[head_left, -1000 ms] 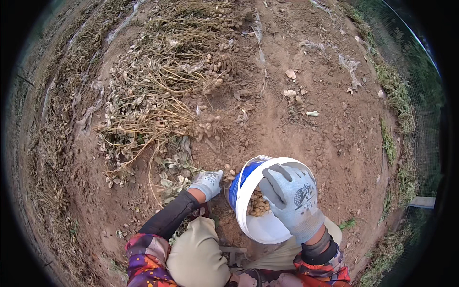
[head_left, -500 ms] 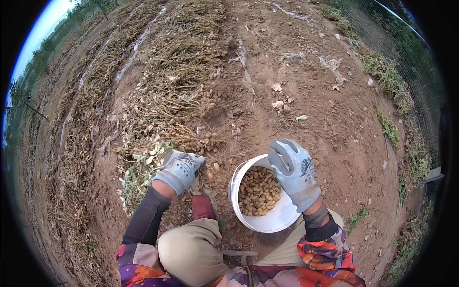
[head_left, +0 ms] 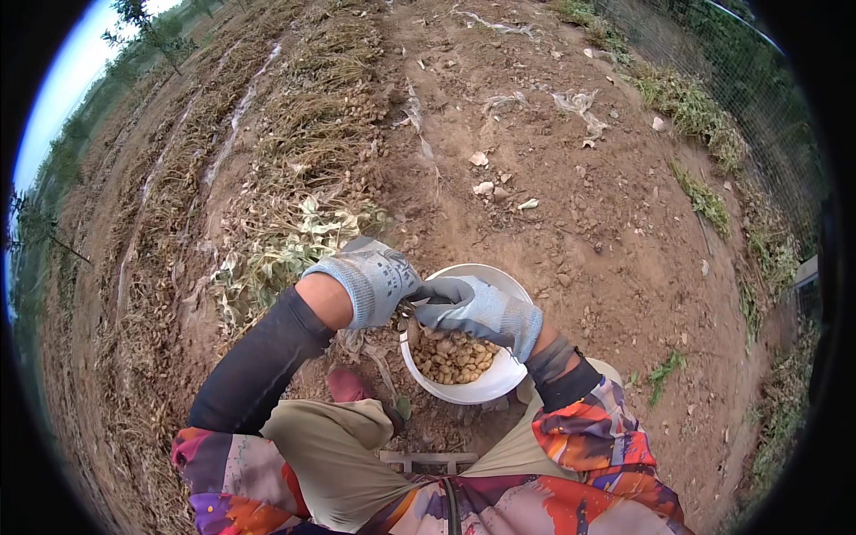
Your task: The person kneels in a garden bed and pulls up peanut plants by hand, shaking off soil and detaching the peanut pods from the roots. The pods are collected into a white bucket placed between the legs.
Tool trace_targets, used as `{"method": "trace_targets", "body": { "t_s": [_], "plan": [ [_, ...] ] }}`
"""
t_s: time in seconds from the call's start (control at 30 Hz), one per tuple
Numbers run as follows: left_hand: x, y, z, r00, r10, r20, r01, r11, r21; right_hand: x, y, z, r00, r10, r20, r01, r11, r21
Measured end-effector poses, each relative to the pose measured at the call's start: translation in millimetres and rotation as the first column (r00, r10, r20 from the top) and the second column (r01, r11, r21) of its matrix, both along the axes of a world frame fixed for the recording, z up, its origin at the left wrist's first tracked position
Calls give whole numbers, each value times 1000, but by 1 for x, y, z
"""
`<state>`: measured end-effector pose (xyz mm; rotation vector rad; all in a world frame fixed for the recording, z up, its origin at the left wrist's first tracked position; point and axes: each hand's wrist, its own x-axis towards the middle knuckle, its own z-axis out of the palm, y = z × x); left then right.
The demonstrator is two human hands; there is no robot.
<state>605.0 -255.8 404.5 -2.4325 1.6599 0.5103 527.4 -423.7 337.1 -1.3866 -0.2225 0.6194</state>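
**Two gloved hands at a bucket of peanuts, field plot**

Location: squatting on bare brown soil (head_left: 571, 232), with the bucket (head_left: 499, 385) sitting on the ground just ahead of the knees and just right of a reddish shoe (head_left: 346, 383).

Left hand (head_left: 374, 281): reaching in from the left in a grey glove, with the grip clenching on a small dark stem (head_left: 407, 310) right at the bucket's near-left rim.

Right hand (head_left: 477, 308): crossing over the bucket mouth in a grey glove, fingers pointing left, with the grip pinching the same stem from the other side. Touching the left hand, or nearly so. Too small to tell whether any pod is hanging on the stem.

Bucket: white and round, standing upright with its long axis vertical and its mouth pointing up toward the camera. Holding a low layer of tan peanuts (head_left: 450, 357), well under the rim.

Stem: seemingly lying across, left to right, between the two grips. Axis hard to read behind the gloves.

Handling note, as a judgement: keeping both grips directly above the open mouth, so anything coming loose is falling inside and not onto the soil. Twisting close to the pod, not tugging far along the stem. Avoiding leaning on the rim, a light bucket tipping easily.

Surroundings: a heap of pulled plants (head_left: 285, 250) lying near on the left, pale leaves showing. White scraps (head_left: 580, 102) lying well apart, farther up the plot. Wire fence (head_left: 767, 116) running along the right edge.
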Motion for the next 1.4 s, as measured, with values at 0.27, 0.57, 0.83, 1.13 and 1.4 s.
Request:
{"method": "trace_targets", "body": {
  "t_s": [0.27, 0.57, 0.83, 1.13, 1.4],
  "plan": [
    [-3, -26, 51, 977, -24, 214, 32, 999, -34, -13, -16, 33, 991, -96, -90, 120, 943, 311],
    [-27, 33, 8, 689, 447, -571, -712, 268, -649, -7, -26, -21, 989, -148, -21, 149, 963, 224],
    [-126, 50, -166, 26, -388, -921, -998, -65, -1, 0, -5, -14, 1000, -5, 26, 6, 1000, -25],
    [-93, 36, -179, 104, -884, -456, -927, -252, 277, 1, 8, -26, 970, 183, 161, -90, 884, -459],
    [-61, 24, -123, 439, -34, -898, -839, -374, -396, -2, 5, 3, 937, 25, 349, 147, 878, -456]
  ]
}}
